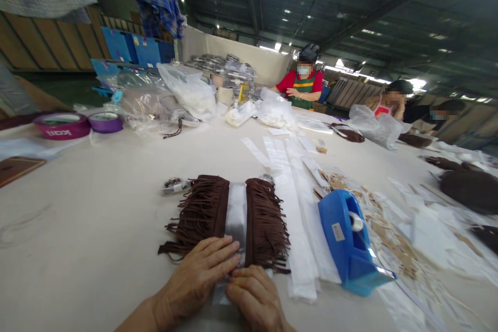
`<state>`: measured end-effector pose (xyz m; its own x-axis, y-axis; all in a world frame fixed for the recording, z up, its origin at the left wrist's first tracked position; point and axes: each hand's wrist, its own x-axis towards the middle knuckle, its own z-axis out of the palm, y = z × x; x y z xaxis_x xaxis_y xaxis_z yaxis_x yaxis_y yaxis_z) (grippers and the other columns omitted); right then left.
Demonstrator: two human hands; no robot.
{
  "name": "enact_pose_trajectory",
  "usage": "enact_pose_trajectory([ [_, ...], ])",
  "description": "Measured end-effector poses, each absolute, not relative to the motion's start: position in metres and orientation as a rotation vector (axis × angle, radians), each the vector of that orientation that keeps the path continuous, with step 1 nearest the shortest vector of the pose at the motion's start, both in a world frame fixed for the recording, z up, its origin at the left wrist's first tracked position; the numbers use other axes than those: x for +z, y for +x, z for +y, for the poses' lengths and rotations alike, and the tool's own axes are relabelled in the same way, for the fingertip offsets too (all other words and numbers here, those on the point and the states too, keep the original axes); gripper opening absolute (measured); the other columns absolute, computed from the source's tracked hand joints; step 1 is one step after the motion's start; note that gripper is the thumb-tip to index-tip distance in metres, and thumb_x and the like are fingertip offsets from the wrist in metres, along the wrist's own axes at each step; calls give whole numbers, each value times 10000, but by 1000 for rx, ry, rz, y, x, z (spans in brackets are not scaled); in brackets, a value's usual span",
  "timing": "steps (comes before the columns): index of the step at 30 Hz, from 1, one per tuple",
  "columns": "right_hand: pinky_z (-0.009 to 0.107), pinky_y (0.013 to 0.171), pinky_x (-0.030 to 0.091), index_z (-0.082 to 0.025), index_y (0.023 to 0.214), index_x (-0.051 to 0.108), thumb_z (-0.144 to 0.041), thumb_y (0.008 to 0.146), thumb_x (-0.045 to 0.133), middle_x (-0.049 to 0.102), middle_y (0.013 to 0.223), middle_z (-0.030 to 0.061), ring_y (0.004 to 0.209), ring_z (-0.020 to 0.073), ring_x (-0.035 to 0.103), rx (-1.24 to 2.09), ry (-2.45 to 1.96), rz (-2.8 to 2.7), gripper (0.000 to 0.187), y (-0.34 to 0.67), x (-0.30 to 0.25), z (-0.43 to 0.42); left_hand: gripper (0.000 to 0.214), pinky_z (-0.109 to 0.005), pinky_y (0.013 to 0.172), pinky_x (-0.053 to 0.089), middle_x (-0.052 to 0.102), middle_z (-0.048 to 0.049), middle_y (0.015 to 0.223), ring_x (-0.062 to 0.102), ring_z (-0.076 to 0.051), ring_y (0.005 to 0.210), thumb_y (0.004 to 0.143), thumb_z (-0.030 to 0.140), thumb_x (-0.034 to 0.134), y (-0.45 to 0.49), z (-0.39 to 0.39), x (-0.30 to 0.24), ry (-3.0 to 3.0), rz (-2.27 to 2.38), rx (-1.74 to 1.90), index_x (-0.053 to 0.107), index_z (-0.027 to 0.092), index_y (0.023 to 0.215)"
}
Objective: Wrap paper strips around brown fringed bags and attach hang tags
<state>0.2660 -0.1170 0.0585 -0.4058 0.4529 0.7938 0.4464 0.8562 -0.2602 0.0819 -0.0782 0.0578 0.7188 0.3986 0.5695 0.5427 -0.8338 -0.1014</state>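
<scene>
A dark brown fringed piece (206, 207), fringes spread out on both sides, lies flat on the table in front of me. Down its middle runs a clear plastic strip (236, 207). My left hand (200, 272) rests on the strip and the inner edge of the left fringe, fingers stretched out flat. Curled over the strip's near end are the fingers of my right hand (254, 295), pinching it close to the left fingertips. At the top corners of the piece sit a small wrapped metal part (175, 185) and another partly hidden one.
A blue tape dispenser (342, 244) stands right, beside long white plastic strips (299, 218). Further right lie tangled tags and cords (389, 233). Purple tape rolls (62, 125), a phone (19, 168) and plastic bags (190, 93) are left and behind. Co-workers (301, 83) sit across the table.
</scene>
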Motion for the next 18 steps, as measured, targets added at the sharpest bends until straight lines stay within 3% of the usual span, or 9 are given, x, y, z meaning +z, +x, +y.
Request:
enact_pose_trajectory([
  [3,321,766,481,-140,1024,575,-90,865,360,686,886,91,918,183,612,-27,-730,-2156,272,271,73,-110,364,-269,930,413,634,-15,1157,514,-124,1135,958,176,261,85,-80,55,-2674,-795,-818,538,203,1192],
  [7,446,993,369,-103,1215,488,-21,714,366,613,1159,127,1168,231,494,-34,-899,-2327,522,279,83,-97,423,-271,962,408,648,-41,1115,520,-126,1121,903,79,271,87,-82,53,-2690,-860,-874,491,183,1249],
  [10,444,1010,367,-117,1235,480,-29,653,386,629,1146,109,1142,215,524,67,-910,-2345,595,280,77,-90,414,-237,991,388,647,-45,1089,519,-112,1107,859,31,303,89,-85,53,-2664,-888,-1029,533,166,1176],
  [14,401,1029,355,-211,1111,575,-19,710,412,681,1055,37,1072,168,581,144,-881,-2227,473,277,65,-87,378,-267,1011,394,599,-110,1107,480,-155,1147,802,1,329,90,-89,45,-2597,-1069,-1267,521,110,1109],
  [18,319,948,430,-217,1010,610,-27,755,416,708,940,16,930,139,642,248,-875,-2131,373,278,76,-86,330,-310,959,462,558,-155,1132,497,-208,1132,805,76,429,87,-92,36,-2670,-1251,-1325,459,112,1132],
])
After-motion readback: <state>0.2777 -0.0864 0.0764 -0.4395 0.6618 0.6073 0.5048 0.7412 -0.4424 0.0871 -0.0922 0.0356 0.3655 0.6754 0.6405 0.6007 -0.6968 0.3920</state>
